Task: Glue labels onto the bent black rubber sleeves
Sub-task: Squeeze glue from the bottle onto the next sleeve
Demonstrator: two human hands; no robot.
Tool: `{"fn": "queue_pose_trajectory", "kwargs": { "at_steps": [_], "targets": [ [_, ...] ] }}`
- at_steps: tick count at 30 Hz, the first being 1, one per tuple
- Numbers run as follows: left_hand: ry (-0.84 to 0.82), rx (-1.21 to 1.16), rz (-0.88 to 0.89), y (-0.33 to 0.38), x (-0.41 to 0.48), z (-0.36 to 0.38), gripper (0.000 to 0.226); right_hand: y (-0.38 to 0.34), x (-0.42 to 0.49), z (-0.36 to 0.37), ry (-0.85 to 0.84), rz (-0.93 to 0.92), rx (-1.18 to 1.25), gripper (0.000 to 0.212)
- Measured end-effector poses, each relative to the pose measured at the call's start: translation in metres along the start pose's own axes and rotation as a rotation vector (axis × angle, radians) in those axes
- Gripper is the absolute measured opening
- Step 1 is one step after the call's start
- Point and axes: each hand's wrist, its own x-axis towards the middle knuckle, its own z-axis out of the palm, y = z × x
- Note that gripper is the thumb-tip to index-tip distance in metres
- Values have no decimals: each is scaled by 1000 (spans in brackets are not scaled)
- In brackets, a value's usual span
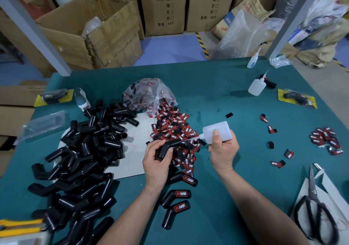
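My left hand (pixel 157 159) grips a bent black rubber sleeve (pixel 171 145) above the table's middle. My right hand (pixel 222 150) holds a white glue bottle (pixel 219 129) tipped to the left, its nozzle touching the sleeve's upper arm. Behind the sleeve lies a heap of red-and-black labels (pixel 175 127) spilling from a clear bag (pixel 147 91). Three sleeves with labels on them (pixel 179 200) lie near my forearms. A big pile of plain black sleeves (pixel 85 159) covers the left of the green table (pixel 236 197).
Two more glue bottles (pixel 256 86) stand at the back right. Loose labels (pixel 277 146) and a small label pile (pixel 326 139) lie on the right. Scissors (pixel 315 205) rest on white paper at the right front. Packaged sleeves (pixel 297 98) and cardboard boxes (pixel 90 33) sit beyond.
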Motion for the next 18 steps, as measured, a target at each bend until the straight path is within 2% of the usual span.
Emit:
{"fn": "queue_pose_trajectory", "kwargs": {
  "at_steps": [4,18],
  "targets": [
    [4,4,2,2,0,0,32,3,0,-1,7,1,-28,36],
    [-1,5,-2,1,0,0,29,4,3,-2,34,13,-56,34]
  ]
}}
